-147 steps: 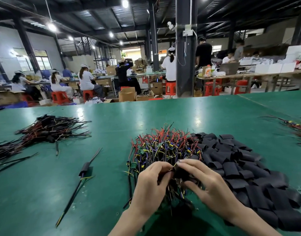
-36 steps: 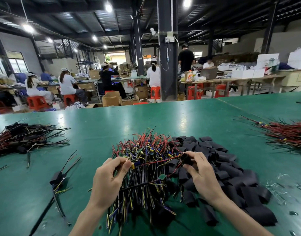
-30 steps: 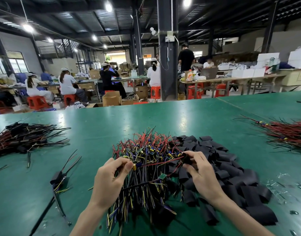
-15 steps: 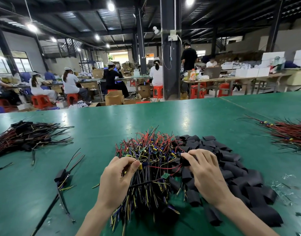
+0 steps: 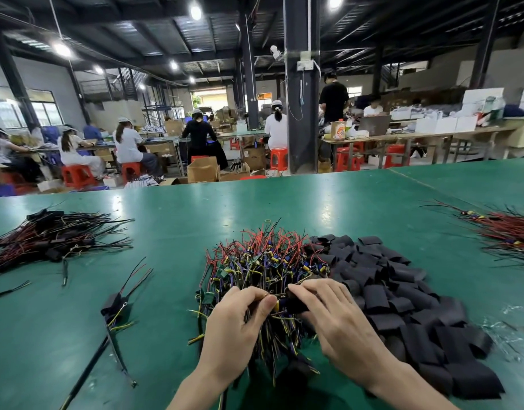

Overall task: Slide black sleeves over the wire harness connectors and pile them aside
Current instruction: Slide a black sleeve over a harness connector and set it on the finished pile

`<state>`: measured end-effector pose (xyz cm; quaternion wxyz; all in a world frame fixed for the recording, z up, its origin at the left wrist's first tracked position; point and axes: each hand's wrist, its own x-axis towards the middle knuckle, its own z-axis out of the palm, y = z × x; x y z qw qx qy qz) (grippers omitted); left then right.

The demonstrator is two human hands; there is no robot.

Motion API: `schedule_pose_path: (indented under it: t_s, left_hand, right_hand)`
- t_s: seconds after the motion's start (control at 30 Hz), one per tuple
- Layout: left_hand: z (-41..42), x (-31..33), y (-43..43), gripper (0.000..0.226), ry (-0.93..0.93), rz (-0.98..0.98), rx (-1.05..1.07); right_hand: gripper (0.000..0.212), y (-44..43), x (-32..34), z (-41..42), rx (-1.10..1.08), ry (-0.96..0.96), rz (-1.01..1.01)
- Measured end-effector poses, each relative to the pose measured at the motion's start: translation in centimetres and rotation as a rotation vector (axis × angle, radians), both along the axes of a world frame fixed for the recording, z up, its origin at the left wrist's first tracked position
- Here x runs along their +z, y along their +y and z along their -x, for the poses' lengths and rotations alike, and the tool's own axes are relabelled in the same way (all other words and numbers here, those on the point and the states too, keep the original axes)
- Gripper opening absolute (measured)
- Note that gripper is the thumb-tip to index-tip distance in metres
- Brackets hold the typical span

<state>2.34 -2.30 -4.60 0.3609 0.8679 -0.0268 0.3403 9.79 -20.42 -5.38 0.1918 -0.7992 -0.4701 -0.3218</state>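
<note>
A heap of wire harnesses [image 5: 263, 261] with red, blue and yellow leads lies in front of me on the green table [image 5: 328, 208]. To its right spreads a pile of flat black sleeves [image 5: 402, 294]. My left hand [image 5: 237, 329] pinches the connector end of one harness [image 5: 276, 304] above the heap. My right hand [image 5: 340, 324] holds a black sleeve [image 5: 296, 303] right against that connector. How far the sleeve covers the connector is hidden by my fingers.
A pile of sleeved harnesses [image 5: 53, 238] lies at the far left, and two sleeved ones [image 5: 115, 309] lie nearer. More red wires [image 5: 509, 232] sit at the right edge. Workers sit at benches beyond the table.
My right hand has brought a black sleeve from the pile leftward to meet the connector in my left hand. Both hands now touch over the heap.
</note>
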Motion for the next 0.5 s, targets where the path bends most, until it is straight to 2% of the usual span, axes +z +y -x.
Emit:
schedule_pose_path:
  t_s: [0.13,0.33,0.5]
  left_hand:
    - [0.15,0.29,-0.21,0.018,0.005,0.043,-0.016]
    - [0.20,0.45,-0.26,0.024,0.023,0.046,-0.018]
    - [0.10,0.18,-0.02,0.028,0.047,0.020,-0.043]
  right_hand:
    - [0.045,-0.17,0.33,0.23,0.041,0.073,-0.003]
    - [0.041,-0.14,0.17,0.41,0.131,0.244,-0.108]
    - [0.040,-0.07,0.00,0.27,0.204,0.307,-0.142]
